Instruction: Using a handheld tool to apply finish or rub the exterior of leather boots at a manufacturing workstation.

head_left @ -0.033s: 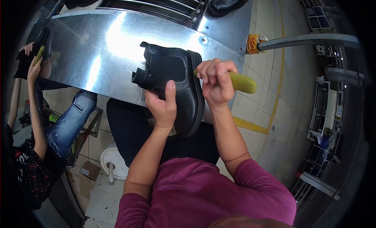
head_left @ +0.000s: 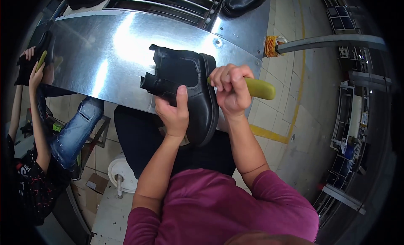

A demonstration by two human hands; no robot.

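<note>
The black boot [head_left: 204,108] lies on its side across the near edge of the steel table [head_left: 88,47]. Its top is over the table, and its toe sticks out over the person's dark lap. I cannot tell if the boot touches the table. The left hand [head_left: 173,116] grasps the boot, with its thumb on the near side and its fingers tucked out of sight. The right hand [head_left: 231,89] is closed tight around a green handle [head_left: 263,89], right by the edge of the sole. Its thin end is mostly hidden, so I cannot tell if it touches the sole.

Shiny steel spreads wide to the left of the boot, up to another person, whose hand [head_left: 35,74] holds a green tool by a dark boot. The table's right edge is near the right hand. Past it is a tiled floor [head_left: 280,112] with a yellow line. Bars [head_left: 168,7] stand along the far side, near another black boot [head_left: 242,5].

The held boot's opening points left. A brown box [head_left: 97,183] sits low on the left; I cannot see what is in it.
</note>
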